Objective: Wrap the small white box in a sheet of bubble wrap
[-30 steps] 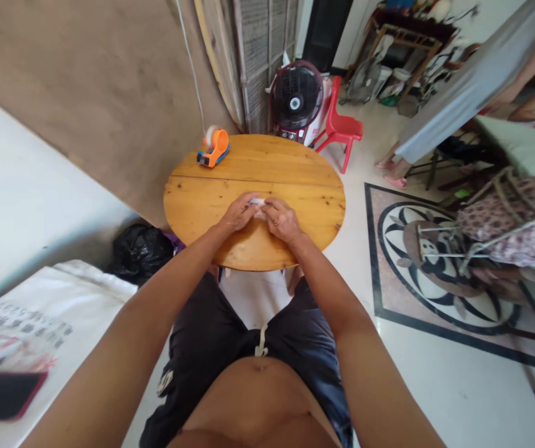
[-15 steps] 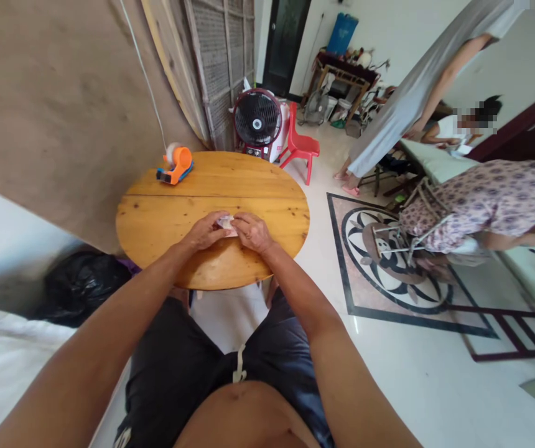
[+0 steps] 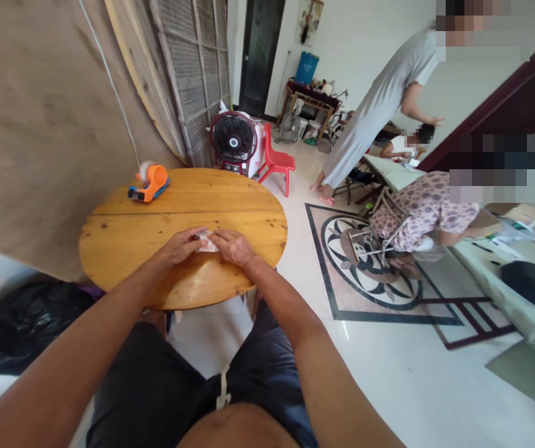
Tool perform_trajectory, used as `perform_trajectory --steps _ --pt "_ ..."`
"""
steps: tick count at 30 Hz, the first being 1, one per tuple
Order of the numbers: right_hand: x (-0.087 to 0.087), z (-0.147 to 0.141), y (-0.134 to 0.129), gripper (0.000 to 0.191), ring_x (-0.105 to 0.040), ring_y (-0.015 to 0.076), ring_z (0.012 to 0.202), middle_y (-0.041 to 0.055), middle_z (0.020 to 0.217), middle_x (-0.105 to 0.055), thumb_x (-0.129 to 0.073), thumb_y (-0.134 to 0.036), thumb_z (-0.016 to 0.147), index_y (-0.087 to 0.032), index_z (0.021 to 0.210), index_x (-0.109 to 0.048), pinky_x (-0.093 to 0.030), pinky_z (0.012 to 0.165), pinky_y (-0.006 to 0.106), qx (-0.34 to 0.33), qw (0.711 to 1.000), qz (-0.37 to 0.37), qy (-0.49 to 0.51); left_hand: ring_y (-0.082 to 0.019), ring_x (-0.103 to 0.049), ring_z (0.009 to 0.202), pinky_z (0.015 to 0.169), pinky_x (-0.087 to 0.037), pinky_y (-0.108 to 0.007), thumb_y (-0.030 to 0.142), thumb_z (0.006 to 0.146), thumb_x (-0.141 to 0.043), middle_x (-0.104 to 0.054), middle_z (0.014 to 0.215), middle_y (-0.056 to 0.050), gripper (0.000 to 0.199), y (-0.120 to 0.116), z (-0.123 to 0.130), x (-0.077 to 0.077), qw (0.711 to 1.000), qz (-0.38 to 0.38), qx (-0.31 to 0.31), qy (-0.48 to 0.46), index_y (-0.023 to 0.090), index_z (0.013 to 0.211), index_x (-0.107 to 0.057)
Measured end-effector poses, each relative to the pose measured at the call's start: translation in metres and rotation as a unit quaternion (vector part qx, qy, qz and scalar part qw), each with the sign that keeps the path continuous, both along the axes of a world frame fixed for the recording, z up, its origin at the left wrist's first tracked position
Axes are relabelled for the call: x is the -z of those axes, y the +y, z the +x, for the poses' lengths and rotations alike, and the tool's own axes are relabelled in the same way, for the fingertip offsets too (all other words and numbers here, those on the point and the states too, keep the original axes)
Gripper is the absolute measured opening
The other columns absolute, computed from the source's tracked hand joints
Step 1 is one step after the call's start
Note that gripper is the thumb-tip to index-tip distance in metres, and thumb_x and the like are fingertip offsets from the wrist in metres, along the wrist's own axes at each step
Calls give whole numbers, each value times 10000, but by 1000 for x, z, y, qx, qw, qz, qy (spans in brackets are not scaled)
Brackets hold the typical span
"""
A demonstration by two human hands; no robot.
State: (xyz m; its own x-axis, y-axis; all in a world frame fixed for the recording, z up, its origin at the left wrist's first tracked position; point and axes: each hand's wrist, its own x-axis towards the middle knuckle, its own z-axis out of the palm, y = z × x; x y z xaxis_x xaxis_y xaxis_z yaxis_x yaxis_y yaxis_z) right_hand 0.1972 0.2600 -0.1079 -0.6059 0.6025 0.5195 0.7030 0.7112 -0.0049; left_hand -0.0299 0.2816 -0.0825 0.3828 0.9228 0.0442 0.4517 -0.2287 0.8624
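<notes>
Between my two hands is a small, flat piece, whitish with pink-red marks (image 3: pixel 208 244), too small to name surely. My left hand (image 3: pixel 180 246) grips its left end, thumb and fingers closed. On its right end the fingers of my right hand (image 3: pixel 234 246) are curled over and pinch it. Both hands are over the front half of an oval wooden table (image 3: pixel 155 218). Toward the table's back left stands an orange and blue tape dispenser (image 3: pixel 150 182) with a roll of tape, apart from my hands.
Beyond the table are a round fan (image 3: pixel 234 140) and a red plastic chair (image 3: pixel 277 160). A black plastic bag (image 3: pixel 34 320) lies on the left. To the right, one person in grey (image 3: pixel 370 112) stands and another in a patterned top (image 3: pixel 417 205) sits by a long covered table (image 3: pixel 473 261).
My view has swung right, so the table appears further left. The pale piece stays between my hands and shows more pink-red. The standing person's arm is now stretched forward.
</notes>
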Motion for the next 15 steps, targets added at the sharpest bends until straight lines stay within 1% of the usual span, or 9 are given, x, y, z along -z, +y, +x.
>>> perform_trajectory --steps 4,7,9,13,15 --pt "5 2 1 400 -622 222 1280 139 1400 -651 -516 -175 1009 -224 1377 -664 -518 1091 396 3 1000 4 -21 -306 -680 1168 1004 -571 -389 645 719 -639 -728 1285 -112 829 5 0 2 1000 0 -1 5 152 1387 -632" --pt "9 4 1 400 -611 235 1297 157 1416 -635 -531 -194 1006 -222 1383 -663 -510 1100 414 4 1000 8 -26 -298 -696 1115 986 -570 -390 646 709 -638 -726 1288 -116 867 7 0 3 1000 -13 -3 6 135 1409 -619" --pt "12 5 0 407 -601 243 1307 167 1437 -615 -546 -217 1007 -227 1399 -653 -507 1101 419 3 999 15 -28 -290 -698 1101 986 -564 -386 628 699 -646 -727 1294 -105 855 7 0 3 1000 -20 -8 4 150 1408 -625" --pt "15 6 -2 435 -586 252 1320 169 1472 -581 -579 -262 1004 -251 1437 -622 -508 1095 426 3 999 22 -38 -295 -672 1162 1006 -546 -389 586 692 -639 -722 1318 -91 809 10 -1 8 999 -36 -20 -24 177 1390 -648" --pt "14 6 -4 427 -578 258 1331 172 1485 -569 -566 -262 1011 -250 1434 -625 -508 1095 431 7 999 23 -42 -297 -688 1115 974 -558 -403 580 696 -628 -742 1271 -90 799 13 -1 12 997 -54 -27 -42 179 1387 -652"
